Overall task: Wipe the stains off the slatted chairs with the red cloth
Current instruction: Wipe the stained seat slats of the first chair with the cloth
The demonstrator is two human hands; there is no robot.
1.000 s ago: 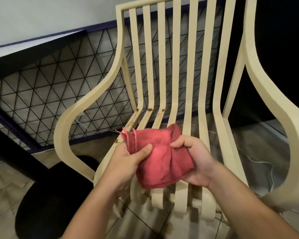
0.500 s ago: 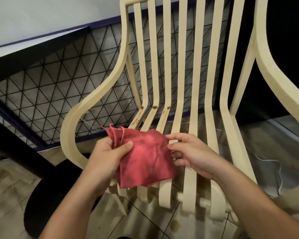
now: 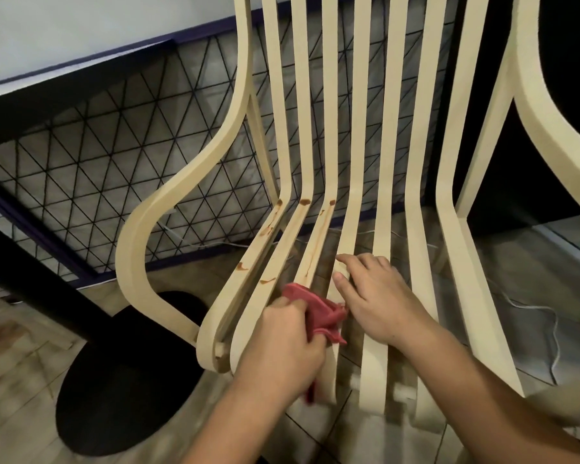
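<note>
A cream slatted chair fills the view. Brown stains streak its three left seat slats, from the bend down toward the front. My left hand grips the bunched red cloth against the front part of those slats. My right hand rests on the middle slats just right of the cloth, fingers spread and fairly straight, touching the cloth's edge. Most of the cloth is hidden under my left hand.
A black wire-mesh panel stands behind and left of the chair. A dark round base sits on the tiled floor by the chair's left front. A white cable lies on the floor to the right.
The cloth went from spread between both hands to bunched in my left hand, down on the seat slats. My right hand let go of it and now lies on the slats.
</note>
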